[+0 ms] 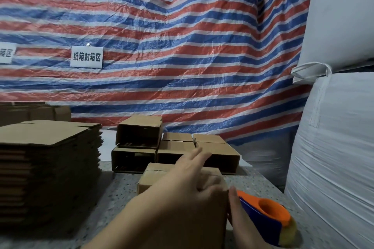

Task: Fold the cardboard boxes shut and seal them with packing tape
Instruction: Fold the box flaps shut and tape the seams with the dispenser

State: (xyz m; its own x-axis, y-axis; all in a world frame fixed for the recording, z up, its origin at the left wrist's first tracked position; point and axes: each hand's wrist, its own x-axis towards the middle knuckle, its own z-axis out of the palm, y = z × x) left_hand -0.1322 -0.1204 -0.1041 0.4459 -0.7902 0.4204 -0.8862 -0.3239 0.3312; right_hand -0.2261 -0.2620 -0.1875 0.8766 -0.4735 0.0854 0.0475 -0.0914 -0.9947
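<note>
- Left hand (188,186): flat, fingers straight and spread, palm down on top of the near box (159,178); fingertips reach past its far edge toward the stack behind. Pressing, not gripping.
- Right hand (240,220): mostly out of frame at lower right; its fingers lie along the tape dispenser (267,218) (orange/blue) and look wrapped round it, though the grip itself is half hidden. Yellowish tape roll shows at the dispenser's rear end.
- Dispenser nose sits right at the box's near-right corner, touching or nearly so; can't tell which.
- Key relation: box lies ahead and to the left of the dispenser, long axis running from near-right to far-left, away from the person. Seam presumably follows that axis under the left palm, so the tape pull would go forward along it – judgement only, seam not visible.
- Right hand is the nearer one to the start end; left hand covers the middle and would need to shift off the tape path.
- Beyond: formed boxes (176,151) stacked at the back of the bench (121,192), several lying on their sides w/ open ends facing the camera.
- Left: tall stack of flat blanks (48,168).
- Behind: striped tarp (162,46) w/ a white sign (86,56); big white sacks (334,147) at right.
</note>
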